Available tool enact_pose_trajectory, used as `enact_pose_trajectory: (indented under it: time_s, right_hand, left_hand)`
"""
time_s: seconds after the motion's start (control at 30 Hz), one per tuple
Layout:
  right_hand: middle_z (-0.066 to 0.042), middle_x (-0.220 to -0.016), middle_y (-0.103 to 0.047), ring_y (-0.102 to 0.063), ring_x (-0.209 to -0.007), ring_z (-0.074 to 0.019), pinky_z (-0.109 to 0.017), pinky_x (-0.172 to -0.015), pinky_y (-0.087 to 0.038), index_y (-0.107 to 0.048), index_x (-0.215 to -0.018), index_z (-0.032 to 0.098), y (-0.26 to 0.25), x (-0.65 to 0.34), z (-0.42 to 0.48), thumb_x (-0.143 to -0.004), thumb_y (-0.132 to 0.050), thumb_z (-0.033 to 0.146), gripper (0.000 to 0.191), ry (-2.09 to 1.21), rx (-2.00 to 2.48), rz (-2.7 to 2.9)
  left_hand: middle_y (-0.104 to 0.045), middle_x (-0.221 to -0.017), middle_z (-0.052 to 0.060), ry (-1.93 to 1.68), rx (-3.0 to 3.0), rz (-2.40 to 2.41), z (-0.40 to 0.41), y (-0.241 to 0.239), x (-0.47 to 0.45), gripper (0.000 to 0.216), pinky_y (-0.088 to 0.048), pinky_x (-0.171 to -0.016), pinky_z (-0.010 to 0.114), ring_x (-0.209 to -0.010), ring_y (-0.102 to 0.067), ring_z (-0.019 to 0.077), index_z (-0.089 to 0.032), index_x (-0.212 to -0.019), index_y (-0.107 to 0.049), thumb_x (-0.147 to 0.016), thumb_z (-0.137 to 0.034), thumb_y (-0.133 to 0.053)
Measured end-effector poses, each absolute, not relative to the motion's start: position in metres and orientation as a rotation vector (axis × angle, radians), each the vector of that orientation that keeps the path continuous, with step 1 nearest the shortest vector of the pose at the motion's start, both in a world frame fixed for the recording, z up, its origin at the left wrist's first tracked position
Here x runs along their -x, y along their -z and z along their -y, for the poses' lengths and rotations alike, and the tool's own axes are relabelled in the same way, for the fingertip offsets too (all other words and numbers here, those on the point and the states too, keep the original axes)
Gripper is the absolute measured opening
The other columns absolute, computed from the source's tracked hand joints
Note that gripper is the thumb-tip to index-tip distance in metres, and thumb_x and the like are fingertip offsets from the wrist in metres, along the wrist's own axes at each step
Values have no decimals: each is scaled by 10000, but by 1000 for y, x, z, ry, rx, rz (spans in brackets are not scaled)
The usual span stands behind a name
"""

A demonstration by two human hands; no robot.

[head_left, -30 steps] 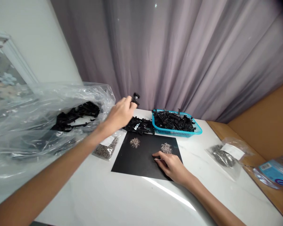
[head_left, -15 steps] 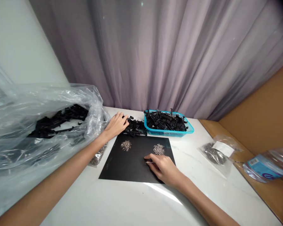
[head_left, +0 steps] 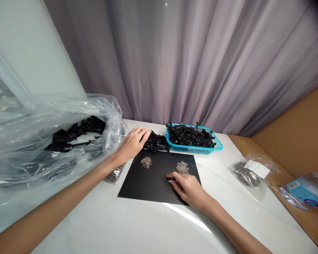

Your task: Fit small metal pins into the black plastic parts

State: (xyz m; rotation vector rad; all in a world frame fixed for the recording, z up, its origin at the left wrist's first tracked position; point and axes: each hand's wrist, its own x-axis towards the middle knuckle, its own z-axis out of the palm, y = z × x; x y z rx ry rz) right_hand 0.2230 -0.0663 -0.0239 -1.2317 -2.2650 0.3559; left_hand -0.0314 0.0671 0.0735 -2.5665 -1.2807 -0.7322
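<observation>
My left hand [head_left: 134,142] reaches across the white table to a loose pile of black plastic parts [head_left: 155,142], its fingers curled over the pile's left edge. My right hand [head_left: 189,188] rests on the black mat [head_left: 148,180] and pinches a thin metal pin [head_left: 171,181] between thumb and fingertips. Two small heaps of silvery metal pieces lie on the mat, one on the left [head_left: 146,161] and one on the right [head_left: 182,167] just beyond my right hand. A turquoise basket [head_left: 214,148] heaped with black parts stands behind the mat.
A big clear plastic bag [head_left: 42,141] with black parts fills the left side. A small bag of metal bits [head_left: 112,175] lies under my left forearm, another small bag [head_left: 247,173] to the right. A brown cardboard wall [head_left: 294,141] and a blue-labelled packet [head_left: 306,190] stand at the right edge.
My left hand, raised with a black part a second ago, has come down onto the loose black pile. My right hand has stayed on the mat with the pin.
</observation>
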Motion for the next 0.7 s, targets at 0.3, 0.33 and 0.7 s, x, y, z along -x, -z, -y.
enact_pose_trajectory:
  time_s: [0.3,0.33,0.7]
  right_hand:
    - [-69,-1030,-774,-741,-856,-217,-302,-731,-518,-611,-1204,225,27,-223,69,-1066,-442,255,220,-351,1229,2272]
    - [-68,-1022,-775,-741,-847,-216,-302,-727,-518,-612,-1204,226,27,-223,69,-1066,-441,258,222,-352,1231,2269]
    - [-58,-1020,-778,-745,-813,-207,-288,-698,-507,-609,-1192,235,29,-222,71,-1060,-451,256,208,-386,1239,2247]
  left_hand:
    - [-474,-1527,190,498,2195,1393,34,-66,155,823,-352,-1151,640,-1417,-430,471,-293,-1630,-242,-912,-673,-380]
    - [-525,-1465,223,439,2129,1507,34,-66,171,820,-389,-1110,638,-1362,-482,482,-228,-1621,-263,-917,-644,-330]
    - [-607,-1247,117,233,1939,1860,-137,-201,355,805,-443,-995,536,-1140,-584,315,-65,-1314,-483,-1021,-665,-34]
